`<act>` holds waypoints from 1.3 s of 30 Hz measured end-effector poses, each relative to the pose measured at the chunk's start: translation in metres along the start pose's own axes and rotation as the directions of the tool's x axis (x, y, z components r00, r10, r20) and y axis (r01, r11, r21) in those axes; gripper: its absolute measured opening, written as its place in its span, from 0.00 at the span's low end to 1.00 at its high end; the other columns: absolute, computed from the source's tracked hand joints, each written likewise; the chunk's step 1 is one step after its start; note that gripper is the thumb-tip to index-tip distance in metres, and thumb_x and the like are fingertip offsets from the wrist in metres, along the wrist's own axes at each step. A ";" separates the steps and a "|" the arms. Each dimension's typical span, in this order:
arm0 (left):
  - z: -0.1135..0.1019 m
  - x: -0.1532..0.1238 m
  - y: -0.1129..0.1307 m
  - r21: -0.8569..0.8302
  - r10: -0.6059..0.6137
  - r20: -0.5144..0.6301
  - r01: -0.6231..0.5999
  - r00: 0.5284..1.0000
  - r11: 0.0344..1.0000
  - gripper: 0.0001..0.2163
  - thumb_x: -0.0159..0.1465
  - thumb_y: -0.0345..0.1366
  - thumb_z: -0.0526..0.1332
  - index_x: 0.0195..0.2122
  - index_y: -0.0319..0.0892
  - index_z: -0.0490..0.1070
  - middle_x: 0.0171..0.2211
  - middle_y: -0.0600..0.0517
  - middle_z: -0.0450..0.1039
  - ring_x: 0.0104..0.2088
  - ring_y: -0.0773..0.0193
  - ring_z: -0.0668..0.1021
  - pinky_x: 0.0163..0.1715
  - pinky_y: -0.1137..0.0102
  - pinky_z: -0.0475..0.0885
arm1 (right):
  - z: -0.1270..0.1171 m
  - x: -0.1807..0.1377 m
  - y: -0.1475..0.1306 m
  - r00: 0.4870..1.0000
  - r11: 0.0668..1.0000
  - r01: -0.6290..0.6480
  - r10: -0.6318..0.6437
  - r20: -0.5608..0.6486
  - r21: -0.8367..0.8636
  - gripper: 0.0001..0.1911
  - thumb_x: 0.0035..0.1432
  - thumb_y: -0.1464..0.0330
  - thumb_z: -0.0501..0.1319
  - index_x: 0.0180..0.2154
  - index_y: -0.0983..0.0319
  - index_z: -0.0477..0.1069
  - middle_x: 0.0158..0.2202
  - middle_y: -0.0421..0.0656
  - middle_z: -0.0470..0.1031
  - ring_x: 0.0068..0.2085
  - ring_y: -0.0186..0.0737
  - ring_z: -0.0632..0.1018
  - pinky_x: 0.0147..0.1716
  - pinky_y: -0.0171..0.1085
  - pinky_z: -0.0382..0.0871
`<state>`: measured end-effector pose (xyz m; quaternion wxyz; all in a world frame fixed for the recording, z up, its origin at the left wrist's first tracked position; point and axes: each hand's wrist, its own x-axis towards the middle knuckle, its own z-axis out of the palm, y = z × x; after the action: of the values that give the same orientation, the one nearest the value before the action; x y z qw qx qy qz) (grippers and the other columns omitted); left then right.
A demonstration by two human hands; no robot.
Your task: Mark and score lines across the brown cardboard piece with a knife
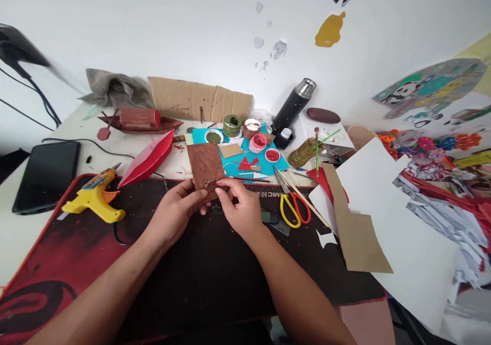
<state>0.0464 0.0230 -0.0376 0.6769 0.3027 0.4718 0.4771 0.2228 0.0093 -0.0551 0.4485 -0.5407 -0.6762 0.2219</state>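
Note:
Above the black and red desk mat [184, 283], a brown-painted rectangle of cardboard [206, 163] is held up between both hands. My left hand [176, 207] grips its lower left edge, thumb across the front. At the lower right, the thumb and fingertips of my right hand [241, 207] pinch it beside a small rough, pale mark. Whether the fingertips also hold some tiny bit there is too small to tell. Just behind it lies a blue sheet [230, 170] carrying open paint pots, among them a green one [232, 126] and a pink-red one [258, 143].
Left of my hands are a yellow glue gun [95, 196], a red paper boat hull [148, 160] and a black phone [48, 176]. Scissors [292, 207], cut cardboard [358, 232] and white card [395, 217] lie to the right. A brown model boat [140, 122] and a black flask [293, 104] stand behind.

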 end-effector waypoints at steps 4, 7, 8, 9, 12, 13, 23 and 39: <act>0.000 0.000 0.000 -0.021 -0.016 -0.011 0.016 1.000 1.000 0.22 0.46 0.43 0.84 0.39 0.40 0.85 0.39 0.45 0.85 0.33 0.61 0.80 0.25 0.71 0.70 | 0.000 0.000 -0.001 1.000 0.999 0.013 -0.013 0.001 0.032 0.15 0.78 0.59 0.62 0.50 0.57 0.85 0.30 0.40 0.85 0.26 0.36 0.81 0.33 0.33 0.75; 0.000 0.000 0.000 -0.038 -0.029 -0.018 0.028 0.999 0.999 0.22 0.45 0.43 0.85 0.39 0.39 0.85 0.38 0.45 0.85 0.31 0.62 0.80 0.26 0.71 0.73 | 0.001 0.000 -0.002 1.000 1.000 -0.006 0.006 0.016 0.029 0.15 0.78 0.58 0.61 0.51 0.56 0.85 0.32 0.40 0.87 0.27 0.37 0.83 0.34 0.33 0.76; 0.000 0.000 0.000 -0.045 -0.034 -0.019 0.033 0.999 0.998 0.23 0.45 0.43 0.85 0.39 0.39 0.85 0.38 0.45 0.86 0.31 0.63 0.80 0.26 0.70 0.74 | 0.001 0.000 -0.002 1.000 0.999 -0.018 0.017 0.026 0.031 0.15 0.78 0.58 0.61 0.52 0.56 0.85 0.33 0.40 0.87 0.28 0.37 0.83 0.34 0.33 0.77; 0.000 0.000 0.000 -0.051 -0.039 -0.020 0.038 0.999 0.998 0.24 0.45 0.43 0.85 0.40 0.39 0.85 0.39 0.44 0.86 0.31 0.63 0.80 0.27 0.70 0.75 | 0.001 0.000 -0.002 0.999 0.999 -0.027 0.026 0.034 0.037 0.15 0.78 0.59 0.62 0.53 0.56 0.85 0.35 0.40 0.88 0.29 0.37 0.84 0.34 0.33 0.77; -0.001 0.000 0.000 -0.068 -0.050 -0.023 0.049 0.998 0.996 0.24 0.44 0.43 0.86 0.40 0.39 0.85 0.38 0.44 0.86 0.30 0.63 0.81 0.28 0.69 0.77 | 0.001 0.000 -0.002 0.998 0.997 -0.035 0.032 0.047 0.070 0.15 0.78 0.59 0.62 0.54 0.55 0.85 0.43 0.42 0.91 0.34 0.38 0.87 0.36 0.34 0.78; -0.001 0.000 0.000 -0.072 -0.053 -0.023 0.051 0.998 0.996 0.24 0.44 0.43 0.86 0.40 0.39 0.86 0.38 0.44 0.86 0.30 0.63 0.81 0.28 0.69 0.77 | 0.001 0.000 -0.002 0.998 0.996 -0.038 0.034 0.050 0.076 0.14 0.78 0.60 0.62 0.54 0.54 0.85 0.44 0.42 0.91 0.34 0.38 0.87 0.36 0.34 0.78; -0.007 0.002 -0.004 -0.087 -0.042 -0.025 0.040 0.999 0.995 0.21 0.47 0.39 0.85 0.40 0.39 0.86 0.37 0.45 0.87 0.30 0.63 0.82 0.29 0.69 0.76 | 0.001 -0.001 0.000 0.990 0.989 -0.111 0.102 0.094 0.096 0.14 0.77 0.59 0.63 0.56 0.53 0.84 0.39 0.42 0.90 0.31 0.41 0.85 0.33 0.38 0.77; -0.003 -0.001 -0.004 -0.093 -0.049 0.015 0.050 0.999 0.994 0.20 0.45 0.40 0.85 0.38 0.41 0.87 0.40 0.43 0.88 0.37 0.57 0.85 0.31 0.70 0.79 | 0.002 -0.001 -0.002 0.993 0.985 -0.108 0.102 0.054 0.133 0.13 0.76 0.58 0.62 0.53 0.54 0.82 0.40 0.43 0.89 0.29 0.39 0.83 0.33 0.38 0.76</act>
<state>0.0452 0.0207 -0.0417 0.7049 0.2619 0.4521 0.4797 0.2202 0.0081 -0.0553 0.4560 -0.5383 -0.6404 0.3036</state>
